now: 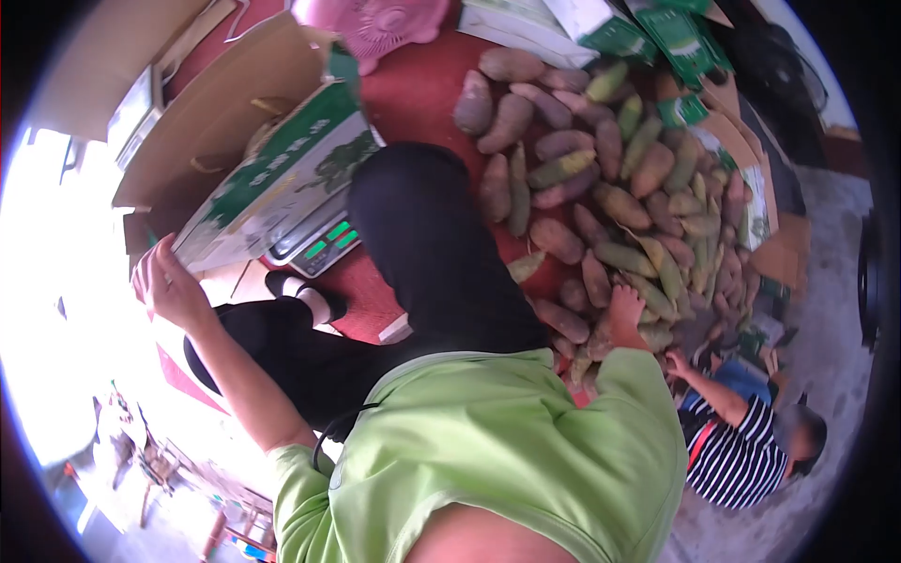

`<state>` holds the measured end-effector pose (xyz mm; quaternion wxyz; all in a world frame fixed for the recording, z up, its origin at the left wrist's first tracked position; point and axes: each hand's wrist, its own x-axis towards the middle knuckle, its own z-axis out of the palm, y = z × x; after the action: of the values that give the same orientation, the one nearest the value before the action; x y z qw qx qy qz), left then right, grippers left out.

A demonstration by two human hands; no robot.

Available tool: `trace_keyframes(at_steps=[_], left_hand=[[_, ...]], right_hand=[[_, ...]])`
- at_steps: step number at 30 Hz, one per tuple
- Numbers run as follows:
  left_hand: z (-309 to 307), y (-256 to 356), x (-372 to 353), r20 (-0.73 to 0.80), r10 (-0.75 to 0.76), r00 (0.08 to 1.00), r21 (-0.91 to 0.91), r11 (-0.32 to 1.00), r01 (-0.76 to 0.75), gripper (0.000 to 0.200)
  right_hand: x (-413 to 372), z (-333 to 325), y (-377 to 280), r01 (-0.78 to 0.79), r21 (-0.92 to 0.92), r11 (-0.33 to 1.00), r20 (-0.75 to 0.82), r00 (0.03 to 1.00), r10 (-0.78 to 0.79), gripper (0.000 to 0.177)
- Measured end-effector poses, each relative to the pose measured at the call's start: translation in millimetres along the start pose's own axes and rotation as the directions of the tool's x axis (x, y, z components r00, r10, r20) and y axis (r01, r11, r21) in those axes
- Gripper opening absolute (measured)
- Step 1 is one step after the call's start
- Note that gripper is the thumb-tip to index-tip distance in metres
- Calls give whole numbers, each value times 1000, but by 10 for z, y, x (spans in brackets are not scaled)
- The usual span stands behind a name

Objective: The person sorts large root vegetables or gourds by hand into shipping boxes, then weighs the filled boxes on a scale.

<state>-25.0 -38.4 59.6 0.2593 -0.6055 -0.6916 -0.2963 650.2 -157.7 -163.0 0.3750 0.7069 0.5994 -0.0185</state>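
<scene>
My left hand [172, 284] is closed at the near left corner of a tall open cardboard box [291, 169], white and green outside, fingers at its edge. The box leans over a digital scale [319, 246] with lit green displays. My right hand [627, 308] reaches into a big pile, its fingers somewhat spread over the produce, holding nothing that I can make out. Around it lie reddish-brown sweet potatoes [556, 240] and ears of corn in green husks [627, 260]. A single husked ear [526, 266] lies closer to my knee.
A pink fan-like object [389, 26] stands on the red floor covering [413, 94]. Flattened green and white cartons [676, 47] lie behind the pile. At the right, a person in a striped shirt [737, 455] reaches a hand [678, 363] toward the pile.
</scene>
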Motion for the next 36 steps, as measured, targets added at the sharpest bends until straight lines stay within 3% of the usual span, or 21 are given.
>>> trace_keyframes(at_steps=[3,5,9,11,15,17,18,20,24,28,34,36], left_hand=[[-45,2,-13,31,-51,998,41,998,50,18],[-61,18,12,27,-43,999,25,999,42,17],[-97,34,16,36,-41,998,26,999,40,15],[-123,46,24,35,-22,999,-2,1000,22,14],[-172,59,30,74,-25,997,-82,996,31,14],[-202,79,45,69,-30,997,-97,995,37,14],[-216,85,56,70,-25,997,-116,993,33,14],[-233,76,55,75,-37,997,-123,991,46,14],[-246,87,56,93,-61,994,-150,986,75,13],[-229,39,52,82,-48,995,-170,983,62,12],[-156,-14,7,66,-20,998,-158,987,30,12],[-142,-25,0,33,-9,999,-155,988,14,13]], right_hand=[[6,-363,-57,-24,48,999,-35,999,26,29],[-6,-720,-155,-45,267,963,-34,998,56,46],[209,-900,-316,42,414,909,-142,990,20,54],[251,-1100,-375,41,579,815,-182,980,80,60],[386,-1418,-380,154,663,732,-330,938,101,59],[607,-1439,-311,303,916,263,-349,925,148,53],[587,-1665,-364,316,911,264,-360,922,141,53],[377,-2430,-484,358,913,-196,-326,929,177,45],[276,-3514,-610,606,749,-268,-566,796,217,45],[158,-4605,-819,746,481,-461,-734,630,254,44],[-3,-5350,-1585,686,329,-649,-898,440,9,33],[-387,-5568,-1924,442,458,-771,-769,632,-95,29]])
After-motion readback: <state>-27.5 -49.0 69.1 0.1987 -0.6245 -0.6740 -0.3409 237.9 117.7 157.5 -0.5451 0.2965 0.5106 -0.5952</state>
